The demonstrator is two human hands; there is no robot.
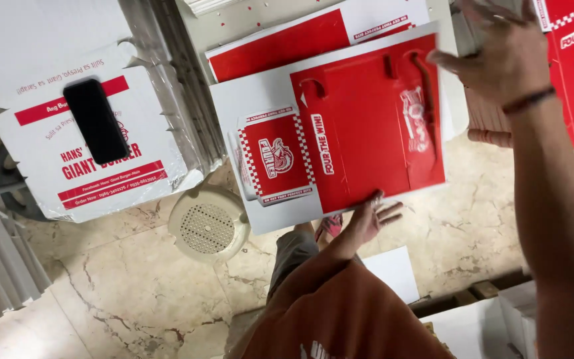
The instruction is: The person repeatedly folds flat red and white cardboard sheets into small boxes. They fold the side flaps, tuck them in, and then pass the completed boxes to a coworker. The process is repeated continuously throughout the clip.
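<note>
Head view: left hand [367,223] fingers spread, propping near edge of flat red-and-white carton blank [360,119] on tabletop [456,100]. Right hand [499,56] open, blurred, at far corner. Risk: blank slides off edge, loosely supported.

A flat red-and-white carton blank [340,133] rests on the left hand's [370,219] fingertips [375,198]; the right hand [499,56] touches its far corner.

Under your left hand [373,219] lies a flat red-and-white cardboard box blank [360,133], smooth with a slight sheen. You see 1 glossy black phone [95,121] on plastic-wrapped white cardboard [88,159], a matt cream perforated plastic stool [207,226], and a polished veined stone floor [134,292].
</note>
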